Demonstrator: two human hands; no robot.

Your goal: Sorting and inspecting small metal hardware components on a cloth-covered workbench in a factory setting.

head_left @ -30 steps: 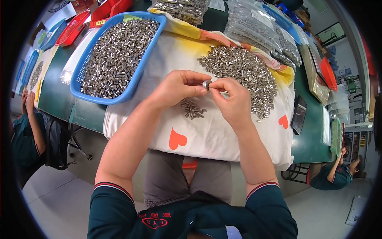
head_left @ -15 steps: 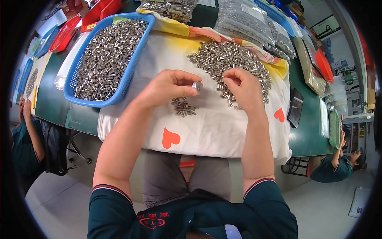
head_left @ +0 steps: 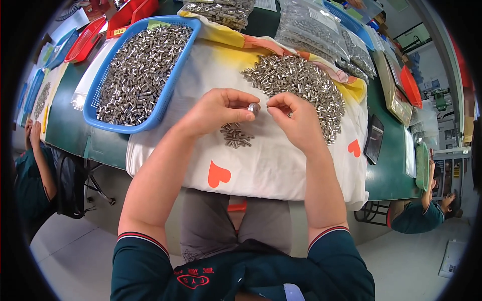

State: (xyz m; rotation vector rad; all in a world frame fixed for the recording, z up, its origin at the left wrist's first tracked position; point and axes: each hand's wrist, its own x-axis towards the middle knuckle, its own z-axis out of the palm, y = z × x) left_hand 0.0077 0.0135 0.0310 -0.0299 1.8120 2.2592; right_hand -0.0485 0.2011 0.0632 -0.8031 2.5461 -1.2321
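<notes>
Between the thumb and fingers of my left hand (head_left: pixel 221 109) is a small round metal disc (head_left: pixel 254 108), standing on edge. Just to its right, my right hand (head_left: pixel 297 119) is closed in a pinch; whatever its fingertips hold is too small to make out. A large pile of short metal sleeves (head_left: pixel 301 75) lies on the white cloth (head_left: pixel 276 173) beyond my right hand. Below my left fingers sits a smaller heap of the same sleeves (head_left: pixel 236 136).
A blue basket (head_left: pixel 90 108) full of metal sleeves stands at the left. Clear bags of metal parts (head_left: pixel 311 30) lie at the back. A dark phone (head_left: pixel 373 140) rests on the green table (head_left: pixel 389 175) at the right. Other people sit at both sides.
My right hand has moved left from the large pile to beside the disc. My left hand still holds the disc and has shifted slightly right.
</notes>
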